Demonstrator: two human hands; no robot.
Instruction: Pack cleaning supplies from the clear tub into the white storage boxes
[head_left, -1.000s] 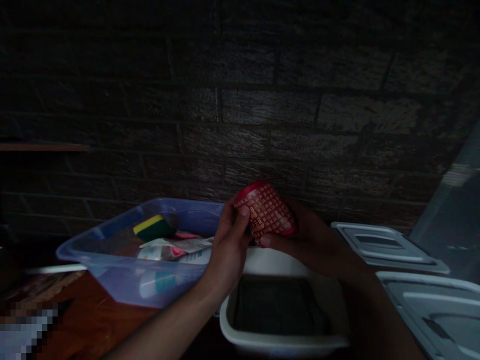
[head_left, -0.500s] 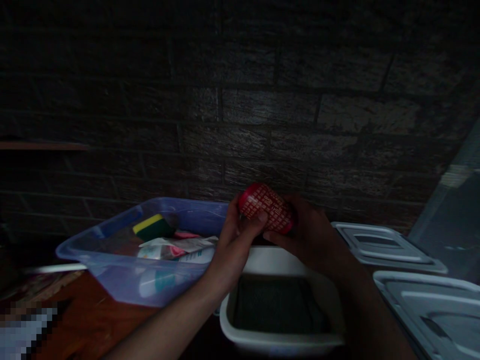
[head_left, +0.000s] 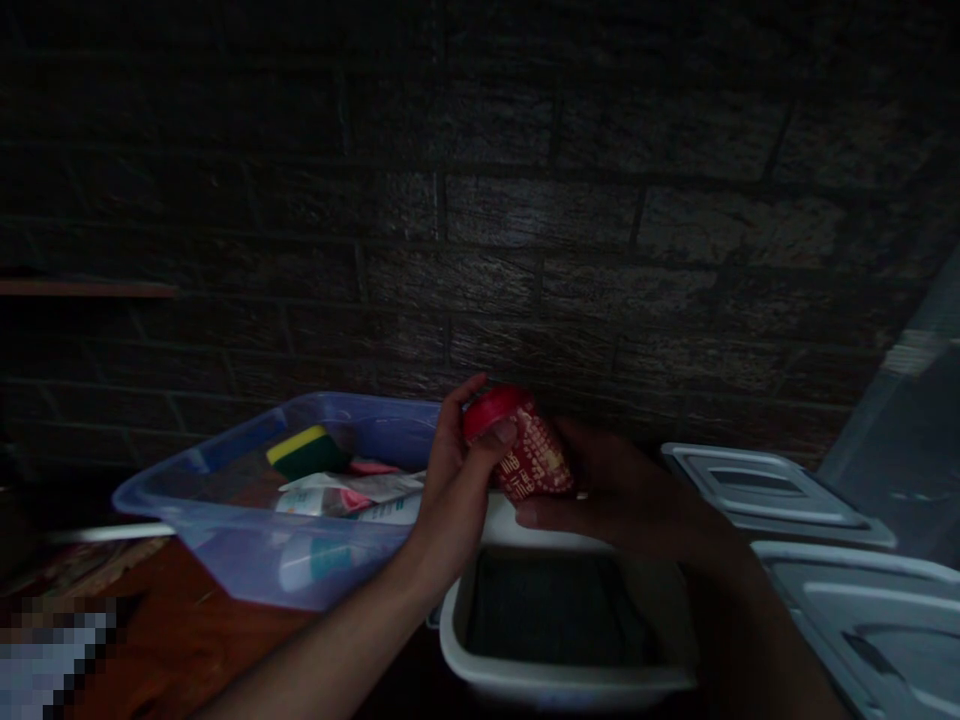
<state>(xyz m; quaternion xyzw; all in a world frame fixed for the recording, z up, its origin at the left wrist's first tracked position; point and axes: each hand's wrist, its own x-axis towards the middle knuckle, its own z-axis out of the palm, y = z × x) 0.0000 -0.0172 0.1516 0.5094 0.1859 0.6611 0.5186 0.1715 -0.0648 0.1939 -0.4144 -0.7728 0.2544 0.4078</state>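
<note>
Red, gold-patterned, rounded jar, seemingly plastic (head_left: 536, 455): tilted between both hands, seemingly over the white rectangular plastic tub's (head_left: 577, 678) far side; I judge it light, stiff, slightly slick; I'd hold mid-body.
Left hand (head_left: 461, 468): gripping the lid end, thumb across the front.
Right hand (head_left: 619, 490): gripping the base end, thumb low; I can't make out its shadowed fingers.

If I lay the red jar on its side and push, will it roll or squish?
The red jar would probably roll, since its sides look rounded. It seems fairly stiff: no dent shows where the left hand grips it.
</note>
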